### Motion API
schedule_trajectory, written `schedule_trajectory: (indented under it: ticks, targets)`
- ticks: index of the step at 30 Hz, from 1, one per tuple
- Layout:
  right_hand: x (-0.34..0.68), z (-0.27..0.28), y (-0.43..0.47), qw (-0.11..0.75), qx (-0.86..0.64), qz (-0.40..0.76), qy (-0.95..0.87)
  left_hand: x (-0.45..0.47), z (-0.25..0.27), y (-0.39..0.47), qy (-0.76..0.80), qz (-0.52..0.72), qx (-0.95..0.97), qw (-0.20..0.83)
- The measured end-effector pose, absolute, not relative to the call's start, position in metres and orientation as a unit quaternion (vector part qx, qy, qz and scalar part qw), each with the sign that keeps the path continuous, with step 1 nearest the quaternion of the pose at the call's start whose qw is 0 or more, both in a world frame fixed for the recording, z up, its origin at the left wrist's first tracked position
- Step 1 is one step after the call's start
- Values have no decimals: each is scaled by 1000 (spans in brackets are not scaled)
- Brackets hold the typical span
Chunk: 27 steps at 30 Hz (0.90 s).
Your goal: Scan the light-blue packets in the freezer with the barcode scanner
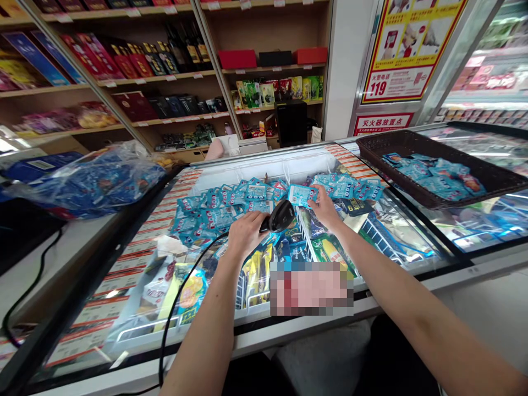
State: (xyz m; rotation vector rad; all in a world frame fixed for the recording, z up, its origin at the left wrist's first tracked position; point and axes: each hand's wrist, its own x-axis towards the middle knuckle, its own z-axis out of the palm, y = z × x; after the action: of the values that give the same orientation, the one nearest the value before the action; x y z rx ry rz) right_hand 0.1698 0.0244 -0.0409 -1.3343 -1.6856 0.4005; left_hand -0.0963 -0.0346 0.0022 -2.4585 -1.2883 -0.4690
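Observation:
My left hand (246,235) is wrapped round the handle of a black corded barcode scanner (281,216). Its cable runs down past my left forearm. In my right hand (324,208) is a small light-blue snack packet (302,195), pinched at its right edge. The scanner's head is close to the packet's lower left side. Behind and beside my hands, many similar blue packets (214,208) lie spread over the glass top of a chest freezer (136,324). Through the glass, frozen goods in wire baskets show below.
At right, a dark brown tray (396,176) holds more blue packets. A clear plastic bag (99,176) full of blue packets lies at left. Shelves (165,77) with boxes and bottles stand behind, and a fire-safety poster (406,49) hangs on the wall.

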Motion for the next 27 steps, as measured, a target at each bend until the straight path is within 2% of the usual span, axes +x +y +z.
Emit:
schedule_trajectory:
  ticks: [12,18,27]
  targets:
    - [169,-40,23,479,-537,156,-677,-101,2,-34,-461,-161,-856,171]
    - [172,-39,21,477,-567,71,-667,-114,4,-34,-509,-169,-821,197]
    - [185,-36,19,388,-701,-69,-594,-124,8,-34,-553,-197,-784,202]
